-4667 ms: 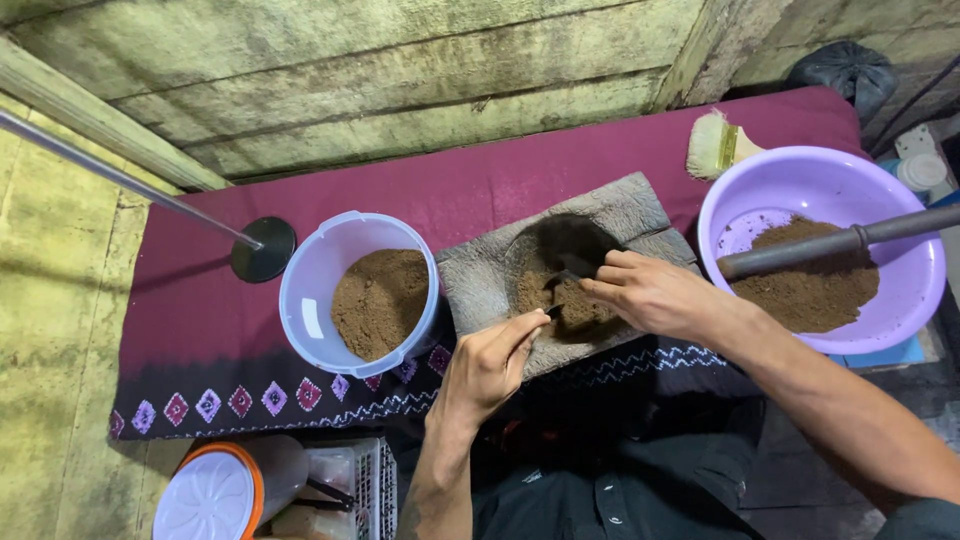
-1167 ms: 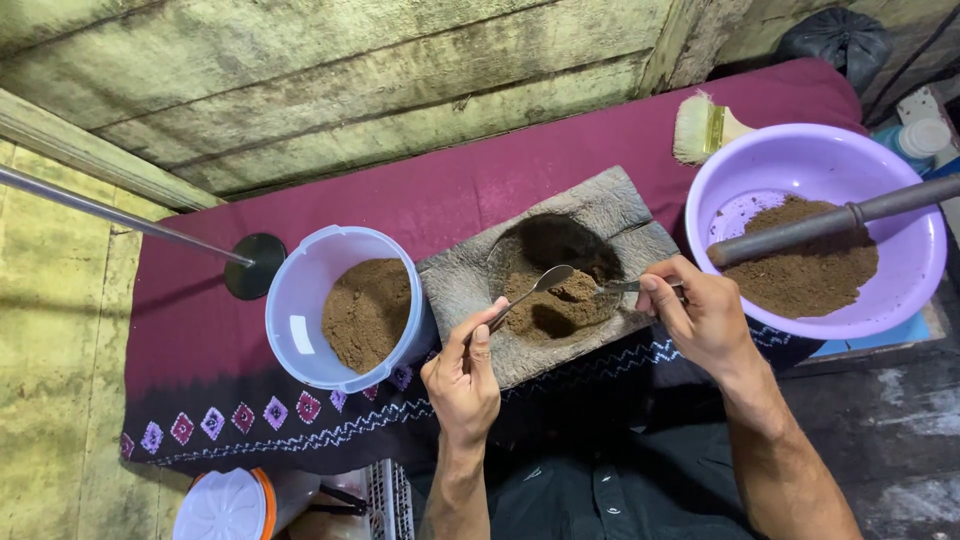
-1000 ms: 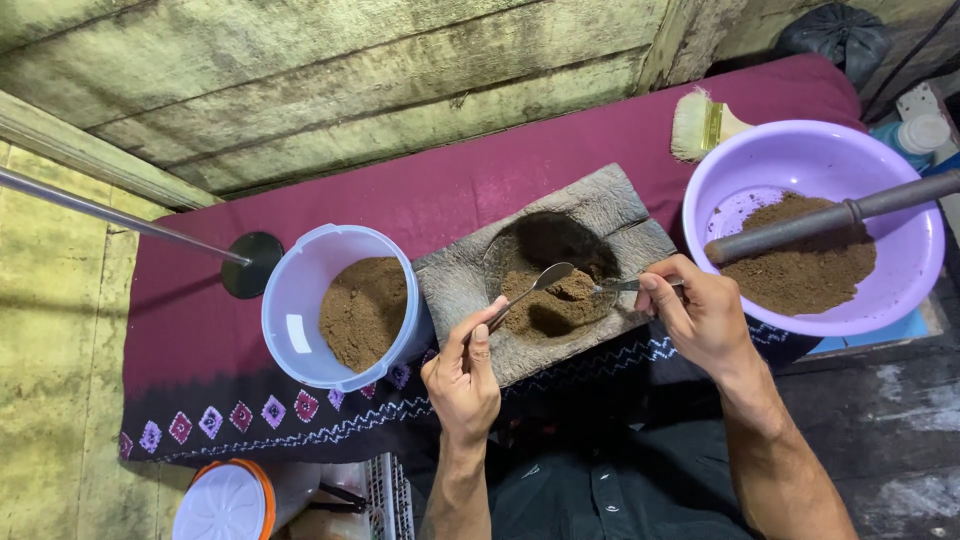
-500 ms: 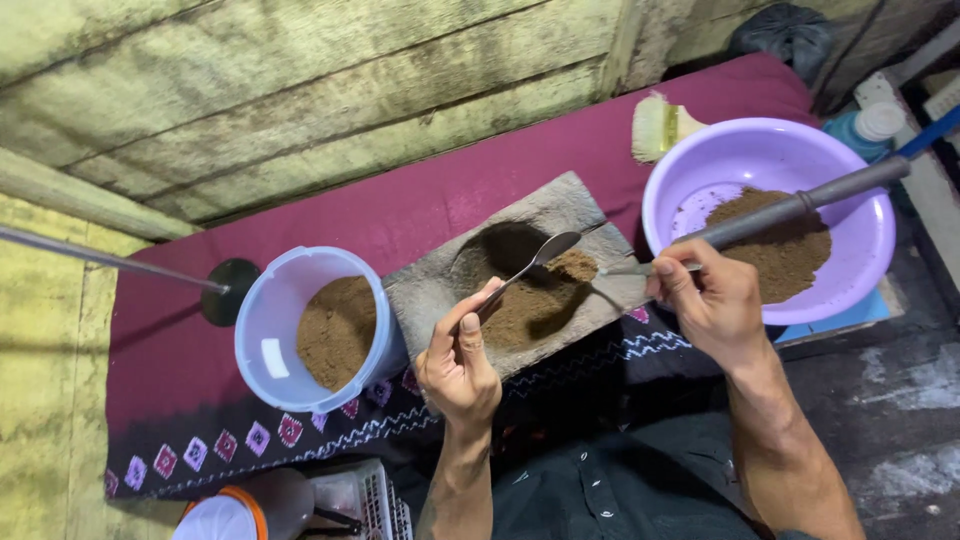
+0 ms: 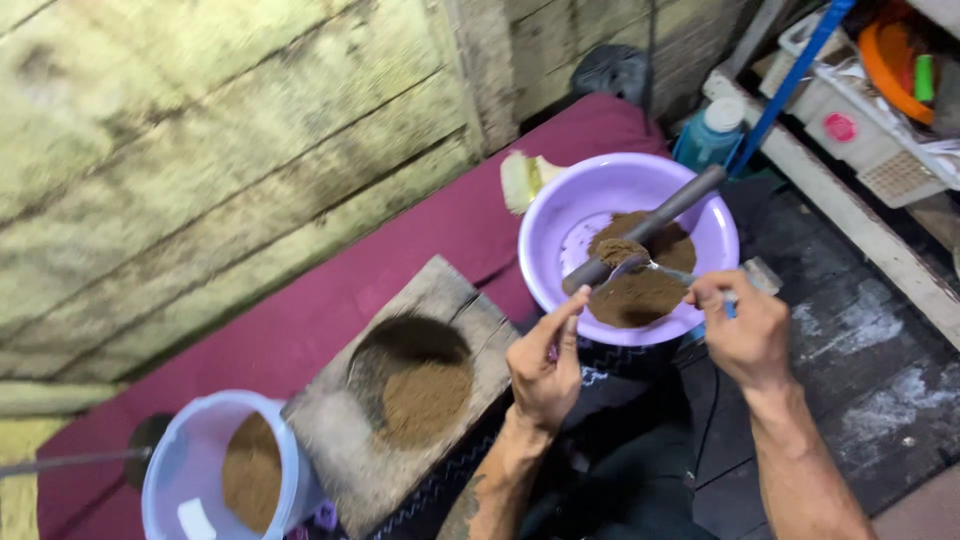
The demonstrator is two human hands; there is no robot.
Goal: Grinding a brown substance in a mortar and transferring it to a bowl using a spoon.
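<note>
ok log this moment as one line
right hand: holds metal spoon of brown powder over round purple plastic basin | left hand: open beside basin | square stone mortar: powder inside

We see soft, even light with no glare, brightest on the pale green wooden plank wall (image 5: 220, 150) at upper left. The dark floorboards (image 5: 850, 370) at lower right lie dimmer. The hollow of the grey stone slab (image 5: 410, 375) holds a curved shadow along its upper rim. Motion blur softens the whole frame: the translucent white plastic tub (image 5: 215, 470) at the lower edge smears most, and both the left hand (image 5: 545, 365) and right hand (image 5: 745, 330) lack crisp outlines. The lilac plastic basin (image 5: 560, 215) shows mild sheen only. Wide-angle distortion bends lines near the edges.
</note>
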